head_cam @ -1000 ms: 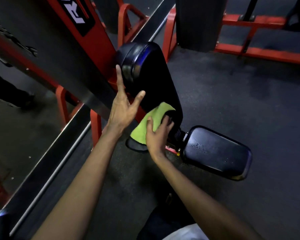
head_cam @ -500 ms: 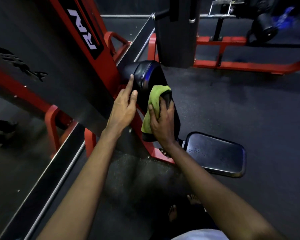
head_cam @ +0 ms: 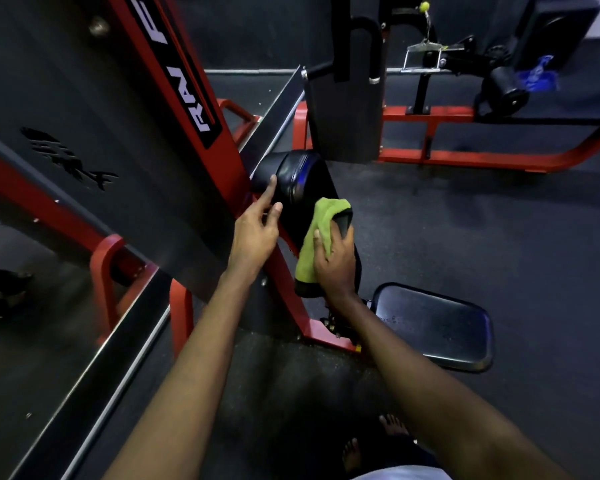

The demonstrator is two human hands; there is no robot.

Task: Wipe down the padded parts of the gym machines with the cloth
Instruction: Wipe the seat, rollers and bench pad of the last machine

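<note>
A black padded backrest [head_cam: 302,178] leans against the red machine frame [head_cam: 291,292], with a black seat pad [head_cam: 433,327] low to its right. My right hand [head_cam: 336,261] holds a green cloth [head_cam: 326,209] against the backrest's middle. Its thumb lies on the cloth and its fingers curl over the pad's right edge. My left hand [head_cam: 253,233] has straight fingers, and the index fingertip touches the backrest's upper left side.
A mirror wall [head_cam: 32,341] with a metal sill runs along the left. Behind the backrest stands a dark weight-stack shroud [head_cam: 343,116] on a red base frame [head_cam: 465,155], with a roller pad [head_cam: 506,88] at the far right. My bare feet [head_cam: 392,424] are on dark rubber floor.
My right hand has slid the cloth up the backrest from its lower end to its middle. My left hand has moved up to the pad's top side, thumb drawn in.
</note>
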